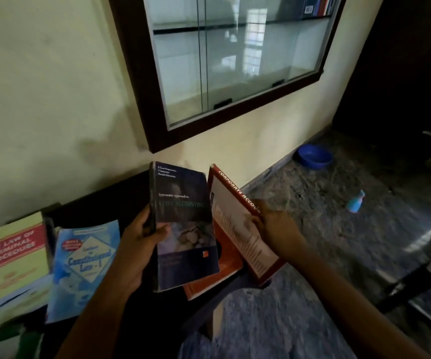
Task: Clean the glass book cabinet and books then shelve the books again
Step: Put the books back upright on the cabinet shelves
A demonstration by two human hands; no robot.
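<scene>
Two books are up off the dark table (105,211), one in each hand. The left hand (141,239) grips the dark accounting book (183,224) by its spine edge, thumb across the front cover and fingers curled behind. The right hand (274,229) holds the red Corporate Accounting book (237,229) tilted on edge just beside it, fingers wrapped round the spine; blur makes the thumb's place hard to tell. Beneath both lies an orange book (214,278) at the table's end. Further left rest The Law of Criminal Procedure (12,255) and a blue Constitutional Law volume (84,265). The wall-mounted glass cabinet (141,60) hangs above, with shelved books (318,5) at its upper right. A blue bowl (314,156) and a spray bottle (355,202) sit on the floor.
</scene>
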